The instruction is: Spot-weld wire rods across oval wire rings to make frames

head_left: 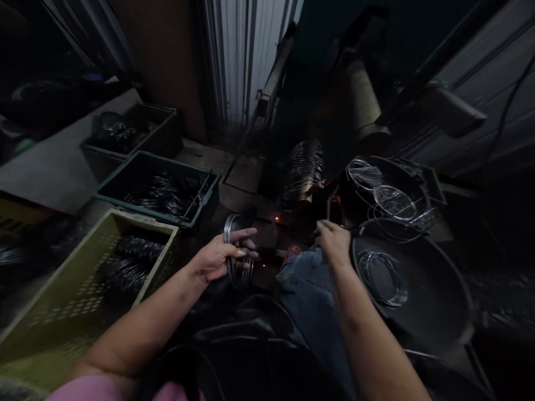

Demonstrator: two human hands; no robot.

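"Right, left hand [217, 257], centre of the frame: what's it got?"

"A bundle of wire rings [228, 229], thumb pressed on it, fingers spread through. With those fingers splayed, a ring could slide away if the thumb eases!"

"And those glowing specks [277, 218], mid-frame?"

"Near the foot [293, 250]; a hot one landing there could burn it, I'd judge."

"Over to the right hand [335, 242], right of centre!"

"Curled around a thin rod [329, 209], by the look of it; dim and blurred. Loose loops by the basin could snag that arm if it swings wide."

"Containers, then, from the left!"

"Yellow crate [62, 312], lower left: dark wire coils [129, 267]. Grey crate [100, 157], upper left: a dark bag [104, 131], contents unclear. Green crate [125, 204] just beside: shiny dark wire pieces [165, 195]."

"And far right?"

"Dark tub [418, 175] with pale wire loops [395, 201]; below it, the round basin [438, 295], holding a wire coil [401, 292]."
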